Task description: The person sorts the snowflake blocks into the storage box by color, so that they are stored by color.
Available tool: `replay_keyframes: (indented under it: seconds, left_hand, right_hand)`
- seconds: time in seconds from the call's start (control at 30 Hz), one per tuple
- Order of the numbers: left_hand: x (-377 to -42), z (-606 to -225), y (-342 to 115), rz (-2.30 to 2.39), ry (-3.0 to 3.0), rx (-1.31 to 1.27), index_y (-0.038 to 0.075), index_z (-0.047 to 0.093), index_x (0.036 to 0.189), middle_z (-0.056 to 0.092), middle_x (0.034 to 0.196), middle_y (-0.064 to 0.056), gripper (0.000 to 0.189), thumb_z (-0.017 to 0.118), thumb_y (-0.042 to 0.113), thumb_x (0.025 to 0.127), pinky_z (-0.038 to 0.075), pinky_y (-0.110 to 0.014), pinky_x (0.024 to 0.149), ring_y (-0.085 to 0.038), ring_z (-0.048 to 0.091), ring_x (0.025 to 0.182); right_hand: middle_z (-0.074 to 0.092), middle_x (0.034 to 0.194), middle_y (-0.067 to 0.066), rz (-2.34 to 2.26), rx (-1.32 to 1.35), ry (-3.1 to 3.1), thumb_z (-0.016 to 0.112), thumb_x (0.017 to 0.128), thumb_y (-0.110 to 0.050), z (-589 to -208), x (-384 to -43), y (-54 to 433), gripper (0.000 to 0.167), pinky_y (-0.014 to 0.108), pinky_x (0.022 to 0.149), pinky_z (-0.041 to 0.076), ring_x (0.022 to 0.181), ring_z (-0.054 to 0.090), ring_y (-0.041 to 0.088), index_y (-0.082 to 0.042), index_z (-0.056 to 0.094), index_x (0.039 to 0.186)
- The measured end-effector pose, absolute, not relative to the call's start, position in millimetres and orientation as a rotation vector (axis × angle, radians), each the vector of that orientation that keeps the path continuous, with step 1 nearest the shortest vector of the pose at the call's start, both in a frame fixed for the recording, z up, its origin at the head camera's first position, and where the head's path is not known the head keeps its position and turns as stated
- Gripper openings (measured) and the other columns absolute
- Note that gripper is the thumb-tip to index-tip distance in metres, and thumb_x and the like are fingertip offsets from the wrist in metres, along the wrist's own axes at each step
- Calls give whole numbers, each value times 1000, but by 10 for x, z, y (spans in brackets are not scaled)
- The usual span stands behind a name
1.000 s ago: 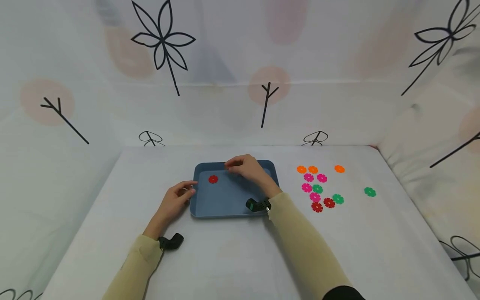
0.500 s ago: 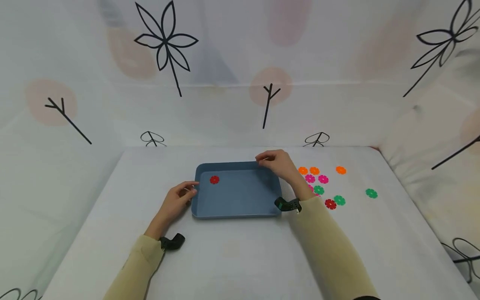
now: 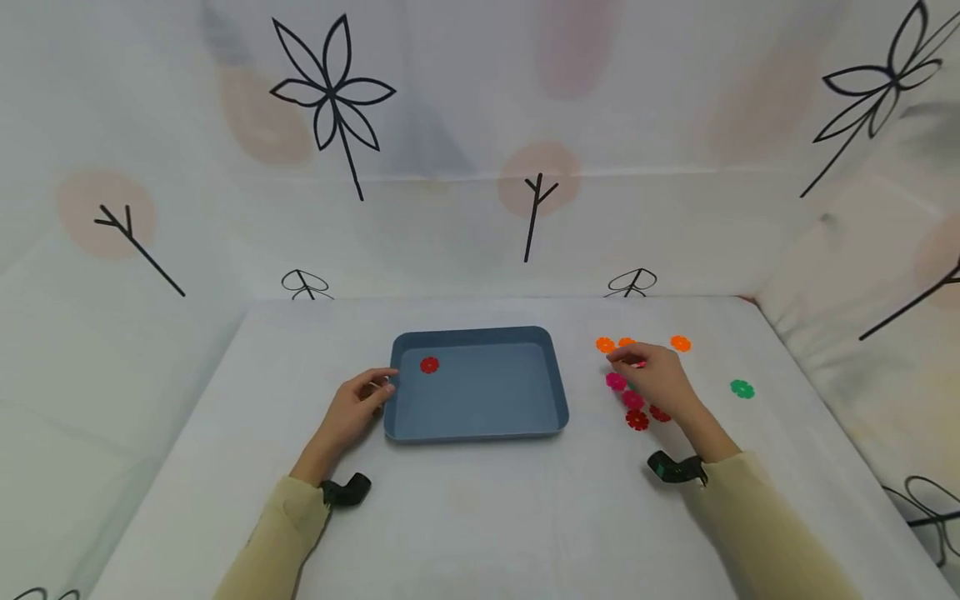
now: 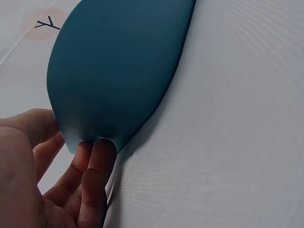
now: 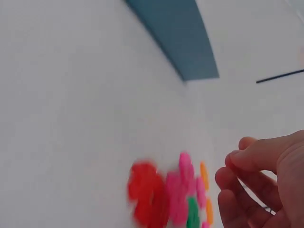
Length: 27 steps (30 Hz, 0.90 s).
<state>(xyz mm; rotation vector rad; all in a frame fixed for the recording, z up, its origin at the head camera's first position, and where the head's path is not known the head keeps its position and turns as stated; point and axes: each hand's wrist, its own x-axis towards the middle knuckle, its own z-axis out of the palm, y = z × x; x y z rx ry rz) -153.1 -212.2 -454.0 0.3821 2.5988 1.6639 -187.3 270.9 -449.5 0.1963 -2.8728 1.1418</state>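
Note:
My left hand (image 3: 356, 408) is at the left end of a blue-grey rectangular tray (image 3: 487, 433), pinching its wall. In the left wrist view, the thumb goes behind the tray's edge while curled fingers (image 4: 102, 156) lie against the outside. One red flower-shaped piece (image 3: 429, 365) lies inside the tray, towards its back left. To the right of the tray my right hand (image 3: 656, 379) is over a cluster of flower-shaped pieces, fingers loosely bent, with nothing visible in them. Around it are pink (image 3: 616, 382), red (image 3: 637, 419) and orange pieces (image 3: 604, 344); the hand hides some.
Farther right, an orange piece (image 3: 680, 342) and a green piece (image 3: 742, 389) lie apart from the cluster. A white cloth (image 3: 480, 517) covers the table. Behind it hangs a pale backdrop (image 3: 442, 217) with leaf and twig drawings.
My right hand has moved from above the tray, past its back right corner, to the cluster on the right. The left hand stays at the tray's left end.

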Motion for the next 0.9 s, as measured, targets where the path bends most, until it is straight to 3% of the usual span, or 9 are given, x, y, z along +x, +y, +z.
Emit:
replay_keyframes:
  seconds: [0.37, 0.67, 0.9]
  left_hand:
    - [-1524, -4533, -2117, 1651, 2617, 373, -5, 62, 129, 59, 103, -15, 33, 60, 11, 100, 52, -32, 69, -18, 58, 80]
    - [-1534, -4546, -2118, 1645, 2629, 374, -4, 62, 129, 59, 103, -15, 33, 61, 12, 101, 50, -28, 69, -13, 57, 79]
    - [-1531, -4546, -2119, 1653, 2609, 362, -4, 62, 130, 59, 104, -16, 34, 61, 13, 101, 52, -32, 70, -13, 57, 80]
  right_hand:
    - [69, 104, 15, 999, 196, -2950, 72, 91, -10, -4559, -1461, 3220, 20, 24, 65, 52, 93, 63, 35, -2, 71, 109]
    - [66, 112, 16, 990, 211, -3044, 78, 85, -11, -4647, -1379, 3376, 29, 48, 80, 56, 104, 58, 37, -5, 71, 113]
    - [65, 112, 15, 997, 238, -3040, 78, 85, -9, -4654, -1388, 3375, 27, 53, 84, 53, 106, 58, 37, -6, 72, 112]
